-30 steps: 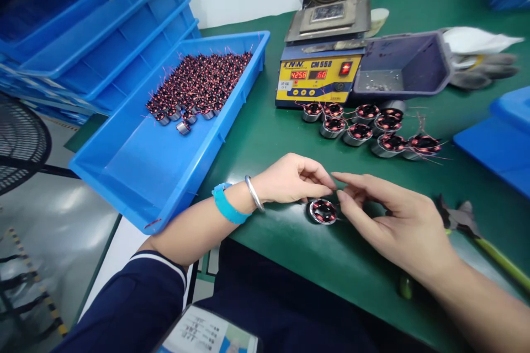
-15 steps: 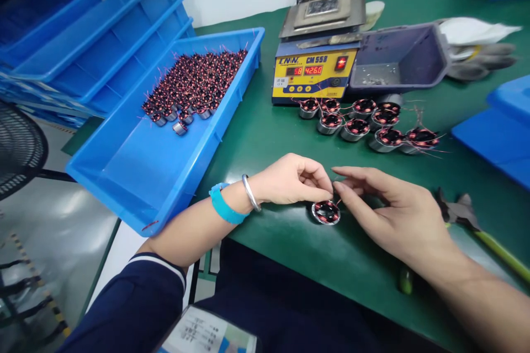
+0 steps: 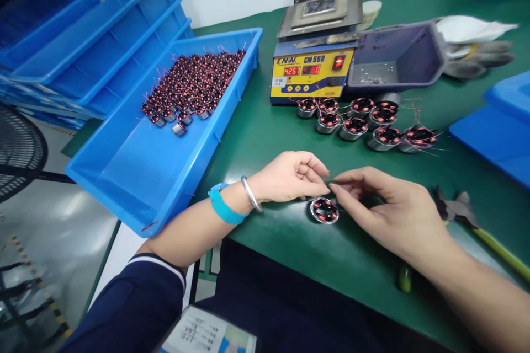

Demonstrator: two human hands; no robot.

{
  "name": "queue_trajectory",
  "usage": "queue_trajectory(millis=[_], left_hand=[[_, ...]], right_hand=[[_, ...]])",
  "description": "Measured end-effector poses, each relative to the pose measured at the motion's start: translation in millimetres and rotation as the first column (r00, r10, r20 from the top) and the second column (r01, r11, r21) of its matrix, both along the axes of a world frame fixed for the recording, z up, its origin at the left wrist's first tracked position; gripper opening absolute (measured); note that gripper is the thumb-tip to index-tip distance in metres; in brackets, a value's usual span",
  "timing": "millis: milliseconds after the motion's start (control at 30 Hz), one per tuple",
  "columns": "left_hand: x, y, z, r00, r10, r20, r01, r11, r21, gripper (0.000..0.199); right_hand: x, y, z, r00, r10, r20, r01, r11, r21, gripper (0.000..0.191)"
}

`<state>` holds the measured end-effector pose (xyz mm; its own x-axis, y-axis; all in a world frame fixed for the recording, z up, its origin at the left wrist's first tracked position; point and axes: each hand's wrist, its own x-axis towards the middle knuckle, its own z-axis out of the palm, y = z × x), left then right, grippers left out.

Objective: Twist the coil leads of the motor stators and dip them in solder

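A round motor stator, a metal ring with copper windings and a black core, rests on the green bench just below my fingertips. My left hand is closed in a pinch above and left of it, at the thin wire leads. From the right, my right hand meets it, thumb and forefinger pinched on the same fine leads. The wire between the two hands is very thin and mostly hidden by the fingers. Several more stators with loose copper leads stand behind my hands.
A blue tray on the left holds many stators. At the back stand a yellow-fronted CM 558 heating unit and a grey bin. Green-handled cutters lie right of my right hand. Gloves lie behind.
The fingertips of both hands have shifted slightly left and up from the stator, uncovering more of its ring. The view has drifted a little; the unit's display reads differently.
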<state>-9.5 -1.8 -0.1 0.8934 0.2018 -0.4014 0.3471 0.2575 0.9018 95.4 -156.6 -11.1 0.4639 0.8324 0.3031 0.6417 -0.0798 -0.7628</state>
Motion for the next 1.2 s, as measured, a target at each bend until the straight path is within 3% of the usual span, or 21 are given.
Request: queue_trajectory(millis=[133,300,500,567,700,833,1067,1200], left_hand=[[-0.5,0.9,2.7,0.997,-0.035,0.073,0.037,0.999,-0.024,0.022],[-0.7,1.6,3.9,0.988,-0.129,0.084,0.131,0.991,-0.021,0.009],[-1.4,-0.6,-0.4,0.999,0.009,0.044,-0.009,1.0,-0.018,0.033],[-1.6,-1.7,-0.6,0.999,0.027,0.041,-0.026,0.999,-0.022,0.04],[0.7,-2.5,1.8,0.999,-0.035,-0.007,0.035,0.999,-0.003,0.026],[3.9,-4.1,6.6,0.998,-0.029,-0.059,0.031,0.999,0.037,0.031],[4.6,-8.4,12.2,0.997,0.038,-0.07,-0.032,0.996,0.082,0.017],[5.0,-9.7,10.7,0.995,0.074,-0.067,-0.07,0.996,0.064,0.02]], right_hand=[[0.7,0.5,-0.5,1.0,-0.004,0.0,0.004,1.0,-0.009,0.009],[1.6,0.4,4.6,1.0,0.021,-0.006,-0.021,1.0,-0.021,0.011],[2.2,-3.5,6.4,1.0,0.027,0.004,-0.027,1.0,0.003,0.013],[5.3,-4.6,5.0,0.998,-0.004,-0.058,0.003,1.0,-0.009,0.015],[18.6,-5.9,6.8,0.956,-0.012,-0.295,-0.02,0.994,-0.105,0.034],[28.3,-7.1,10.2,0.913,-0.049,-0.404,-0.013,0.989,-0.15,0.051],[18.4,-6.3,5.6,0.987,-0.044,-0.155,0.032,0.996,-0.078,0.025],[16.5,-2.3,5.3,0.984,-0.049,-0.171,0.04,0.998,-0.054,0.023]])
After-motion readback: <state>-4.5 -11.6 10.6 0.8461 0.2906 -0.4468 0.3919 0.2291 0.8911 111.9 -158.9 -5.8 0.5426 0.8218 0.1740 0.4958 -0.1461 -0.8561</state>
